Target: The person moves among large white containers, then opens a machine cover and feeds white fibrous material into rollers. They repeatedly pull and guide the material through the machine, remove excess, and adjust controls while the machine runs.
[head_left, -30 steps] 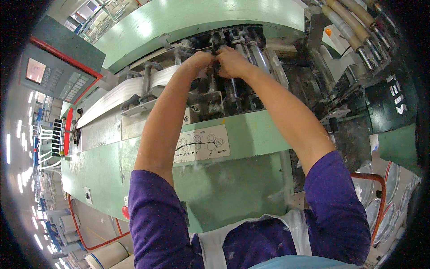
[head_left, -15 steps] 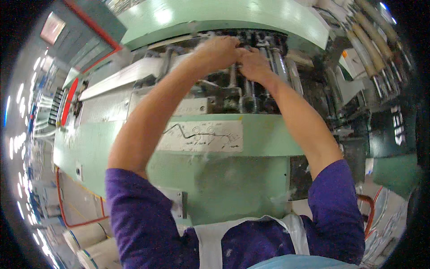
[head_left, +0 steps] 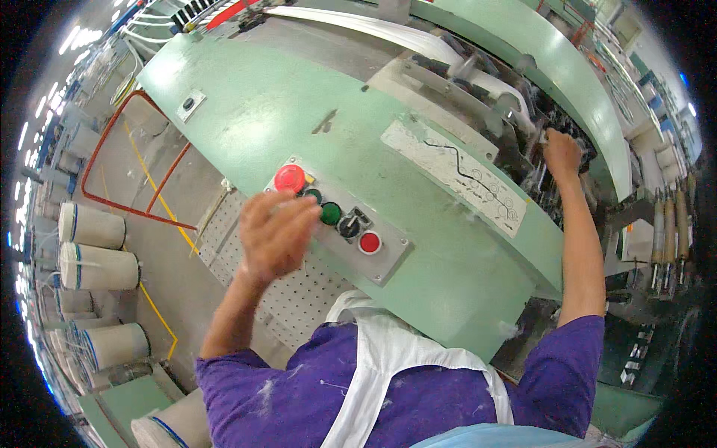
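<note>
My left hand (head_left: 278,233) hovers at the control panel (head_left: 385,270), slightly smeared, its fingers stretched out and holding nothing. Its fingertips overlap the dark green buttons, below the large red mushroom button (head_left: 290,178); contact is unclear. Further right on the panel are a green button (head_left: 330,213), a black rotary switch (head_left: 349,225) and a small red button (head_left: 370,242). My right hand (head_left: 562,154) reaches into the roller section of the green machine (head_left: 441,276), with curled fingers. Whatever it grips, if anything, is hidden. White fibre sliver (head_left: 373,28) runs toward the rollers beside it.
A plate with a line diagram (head_left: 455,175) lies on the machine's front. Left on the floor stand several white cans (head_left: 101,266) and a red tubular frame (head_left: 89,168). Wooden-looking rollers (head_left: 668,228) hang at the right.
My view has turned and tilted, bringing the control panel into sight. My left hand has left the rollers for the panel; my right hand stays among the rollers.
</note>
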The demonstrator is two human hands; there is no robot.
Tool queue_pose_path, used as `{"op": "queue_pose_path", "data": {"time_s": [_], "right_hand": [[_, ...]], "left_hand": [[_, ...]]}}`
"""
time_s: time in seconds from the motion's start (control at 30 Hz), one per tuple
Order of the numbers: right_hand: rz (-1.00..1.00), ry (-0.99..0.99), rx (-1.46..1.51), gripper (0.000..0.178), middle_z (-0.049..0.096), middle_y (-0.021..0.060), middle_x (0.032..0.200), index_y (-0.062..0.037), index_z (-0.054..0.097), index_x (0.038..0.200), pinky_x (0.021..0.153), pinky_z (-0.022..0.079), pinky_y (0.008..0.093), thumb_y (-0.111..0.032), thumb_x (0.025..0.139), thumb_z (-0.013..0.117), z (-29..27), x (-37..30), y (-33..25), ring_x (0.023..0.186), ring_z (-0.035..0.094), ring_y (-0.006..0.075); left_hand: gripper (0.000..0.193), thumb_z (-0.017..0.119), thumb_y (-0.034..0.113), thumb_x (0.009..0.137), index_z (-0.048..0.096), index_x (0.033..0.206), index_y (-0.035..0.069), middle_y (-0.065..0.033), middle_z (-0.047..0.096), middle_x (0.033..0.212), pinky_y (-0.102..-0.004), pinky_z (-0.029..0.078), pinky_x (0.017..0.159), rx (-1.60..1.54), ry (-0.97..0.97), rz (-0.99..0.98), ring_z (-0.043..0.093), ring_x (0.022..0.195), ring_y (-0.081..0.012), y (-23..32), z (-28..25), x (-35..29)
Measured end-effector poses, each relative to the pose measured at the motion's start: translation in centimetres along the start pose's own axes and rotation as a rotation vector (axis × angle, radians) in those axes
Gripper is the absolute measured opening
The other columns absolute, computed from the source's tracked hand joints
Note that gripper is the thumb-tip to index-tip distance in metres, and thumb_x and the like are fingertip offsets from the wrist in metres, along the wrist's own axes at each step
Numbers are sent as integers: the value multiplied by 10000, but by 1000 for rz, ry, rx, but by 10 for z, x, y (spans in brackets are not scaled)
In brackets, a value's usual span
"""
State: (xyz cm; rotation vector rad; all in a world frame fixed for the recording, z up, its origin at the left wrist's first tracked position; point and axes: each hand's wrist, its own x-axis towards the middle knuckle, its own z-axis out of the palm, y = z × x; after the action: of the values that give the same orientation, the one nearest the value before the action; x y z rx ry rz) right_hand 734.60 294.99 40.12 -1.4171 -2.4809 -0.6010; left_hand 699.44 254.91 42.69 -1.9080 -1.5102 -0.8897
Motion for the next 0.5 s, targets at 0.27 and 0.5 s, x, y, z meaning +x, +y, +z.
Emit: {"op": "queue_pose_path", "data": {"time_s": [0.27, 0.5], "right_hand": [[113, -81, 15, 170, 637, 157, 823, -85, 640, 917, 690, 499, 462, -88, 748, 636, -7, -1, -4, 818, 621, 348], [89, -154, 12, 193, 641, 137, 851, -81, 626, 921, 715, 507, 450, -140, 744, 676, -7, 0, 2, 856, 625, 301]], "left_hand": [[270, 633, 131, 678, 687, 943, 121, 14, 678, 941, -307, 369, 695, 14, 64, 25, 542, 765, -146, 13, 27, -25], [218, 630, 103, 599, 661, 815, 108, 2, 678, 815, -303, 344, 596, -220, 41, -28, 532, 609, -143, 1, 33, -16]]}}
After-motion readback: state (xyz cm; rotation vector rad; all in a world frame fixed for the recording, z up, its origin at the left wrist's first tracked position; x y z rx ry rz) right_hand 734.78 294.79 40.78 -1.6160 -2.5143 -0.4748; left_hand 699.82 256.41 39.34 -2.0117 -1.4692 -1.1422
